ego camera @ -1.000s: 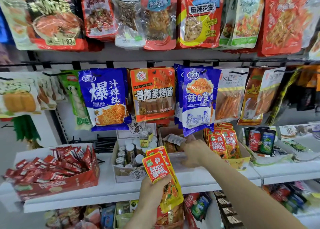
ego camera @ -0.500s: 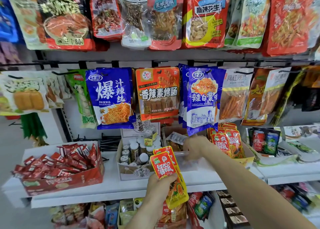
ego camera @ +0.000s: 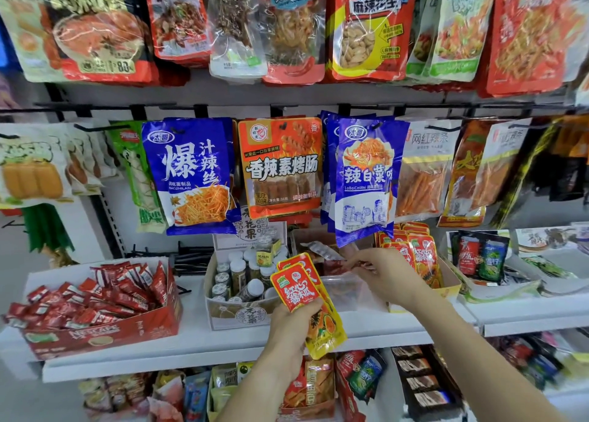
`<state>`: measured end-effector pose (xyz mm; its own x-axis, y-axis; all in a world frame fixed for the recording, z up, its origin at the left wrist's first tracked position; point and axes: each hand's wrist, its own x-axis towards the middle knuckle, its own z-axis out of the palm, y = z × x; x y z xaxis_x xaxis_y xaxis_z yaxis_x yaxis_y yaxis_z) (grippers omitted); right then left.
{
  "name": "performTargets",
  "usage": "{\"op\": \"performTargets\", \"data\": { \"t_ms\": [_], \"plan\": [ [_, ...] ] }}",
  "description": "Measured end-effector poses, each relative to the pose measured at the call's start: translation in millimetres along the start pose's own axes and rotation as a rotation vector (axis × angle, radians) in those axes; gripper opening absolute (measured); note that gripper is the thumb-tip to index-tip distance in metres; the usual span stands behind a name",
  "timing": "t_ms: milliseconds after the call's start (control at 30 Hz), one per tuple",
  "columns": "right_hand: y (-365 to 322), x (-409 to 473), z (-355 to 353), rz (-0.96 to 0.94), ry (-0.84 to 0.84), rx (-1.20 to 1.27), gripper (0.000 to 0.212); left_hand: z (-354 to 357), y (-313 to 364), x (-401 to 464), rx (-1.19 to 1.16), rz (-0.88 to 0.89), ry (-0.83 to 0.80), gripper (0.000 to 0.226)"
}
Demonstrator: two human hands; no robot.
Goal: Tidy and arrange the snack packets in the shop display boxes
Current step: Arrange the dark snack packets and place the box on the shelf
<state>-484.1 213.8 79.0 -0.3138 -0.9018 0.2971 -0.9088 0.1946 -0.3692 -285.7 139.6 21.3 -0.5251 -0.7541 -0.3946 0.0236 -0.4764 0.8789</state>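
1. My left hand [ego camera: 291, 321] grips a few red-and-yellow snack packets [ego camera: 306, 300] upright in front of the white shelf [ego camera: 197, 342].
2. My right hand [ego camera: 387, 270] reaches over the clear box [ego camera: 342, 289], fingers curled; I cannot tell whether they pinch anything.

Left hand [ego camera: 294, 321] grips two red-and-yellow snack packets [ego camera: 306, 300] before the white shelf [ego camera: 197, 342]; right hand [ego camera: 387, 273] reaches above the shelf's clear box [ego camera: 342, 289], fingers curled.

I see a white metal shelf [ego camera: 191, 342] under a black peg rail [ego camera: 223, 106], white back panel [ego camera: 287, 98], even bright light.
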Motion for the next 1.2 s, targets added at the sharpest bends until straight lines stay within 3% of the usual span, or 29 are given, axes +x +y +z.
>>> {"op": "performTargets", "data": {
  "t_ms": [167, 433, 633, 800, 900, 1000, 1100, 1200],
  "plan": [
    [-14.3, -43.9, -20.1, 0.077, 0.184, 0.217, 0.018, -4.0, 3.9, -4.4, -0.067, 0.013, -0.028, 0.031],
    [-75.4, -68.4, 9.1, 0.293, 0.203, 1.048, 0.015, -62.3, 19.5, -41.8, -0.312, -0.001, 0.003, 0.04],
    [-180.0, -32.1, 51.7, 0.288, -0.014, 1.141, 0.013, -162.9, 34.4, -76.1, -0.564, 0.086, 0.091, 0.027],
    [-265.1, 35.3, 92.7, 0.215, -0.069, 0.928, 0.009, -236.2, 42.5, -76.6, -0.502, 0.14, 0.313, 0.032],
    [-296.0, 87.4, 108.1, 0.008, -0.015, 0.507, 0.014, -273.6, 42.3, -70.3, -0.433, 0.12, 0.461, 0.034],
    [-327.5, 126.8, 108.2, -0.102, -0.091, 0.058, 0.018, -300.1, 43.9, -62.4, -0.331, 0.164, 0.511, 0.052],
    [-353.5, 149.3, 100.4, -0.093, -0.225, -0.113, 0.022, -312.7, 53.6, -60.4, -0.225, 0.204, 0.524, 0.029],
    [-368.0, 159.1, 83.1, -0.087, -0.26, -0.172, 0.019, -321.5, 64.3, -53.9, -0.181, 0.231, 0.478, 0.025]
  ]
}}
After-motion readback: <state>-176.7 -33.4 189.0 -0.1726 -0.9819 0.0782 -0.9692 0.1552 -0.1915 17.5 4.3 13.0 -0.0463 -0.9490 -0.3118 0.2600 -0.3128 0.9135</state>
